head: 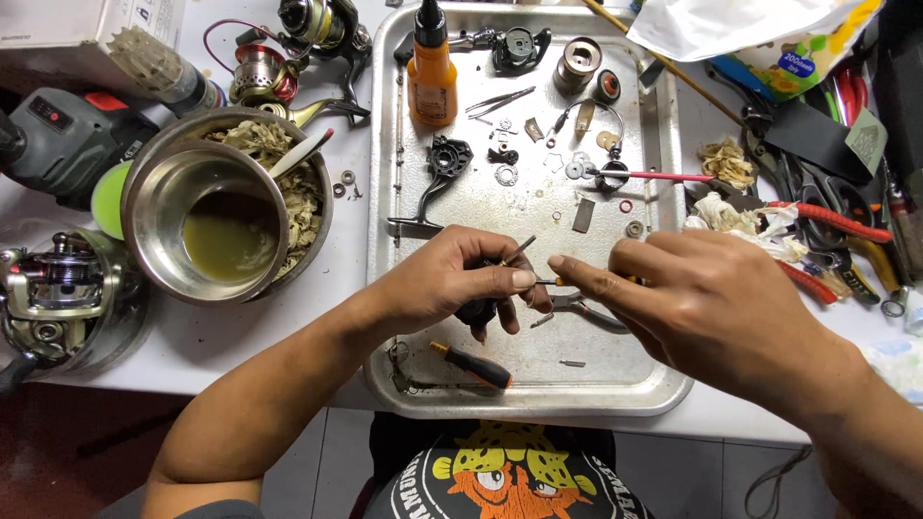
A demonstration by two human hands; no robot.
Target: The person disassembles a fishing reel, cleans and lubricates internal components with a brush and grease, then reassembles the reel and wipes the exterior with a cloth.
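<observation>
Over the tray [673, 384], the left hand [452, 284] grips a small dark part [478, 309], steadying it. The right hand [716, 298] pinches a screwdriver [550, 282], tip at the part. Below the left hand lies a second screwdriver [471, 364]; beyond, an orange bottle [432, 82].

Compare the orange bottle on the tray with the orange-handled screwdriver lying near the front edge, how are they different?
The orange bottle stands upright at the back of the metal tray; the orange-handled screwdriver lies flat near the front. The bottle is thick with a black nozzle cap; the screwdriver is slim, its handle black and orange. The screwdriver lies just below the left hand; the bottle is far from both hands. Both rest untouched on the tray.
</observation>
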